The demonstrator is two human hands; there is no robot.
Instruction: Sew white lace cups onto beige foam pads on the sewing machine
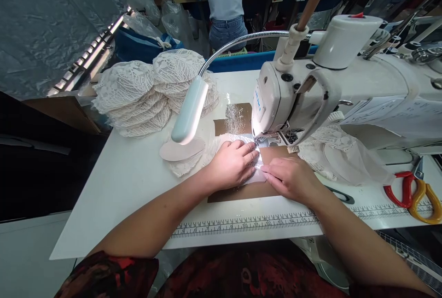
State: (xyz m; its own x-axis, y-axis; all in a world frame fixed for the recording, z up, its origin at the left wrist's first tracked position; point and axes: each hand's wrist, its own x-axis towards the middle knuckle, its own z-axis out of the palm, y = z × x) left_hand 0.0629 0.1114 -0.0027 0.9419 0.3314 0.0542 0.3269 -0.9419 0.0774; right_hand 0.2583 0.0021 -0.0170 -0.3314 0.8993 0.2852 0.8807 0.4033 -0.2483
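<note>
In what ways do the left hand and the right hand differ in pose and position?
The left hand lies palm-down over the white fabric, fingers extended; the right hand is more curled, fingertips at the fabric's right edge. The left hand's fingertips are nearer to the needle end of the sewing machine than the right hand's. Both are bare and touch the same fabric.

Free tabletop (113, 187) front left, lace stacks (129, 90) behind, lamp (189, 111) and machine (272, 97) overhanging
</note>
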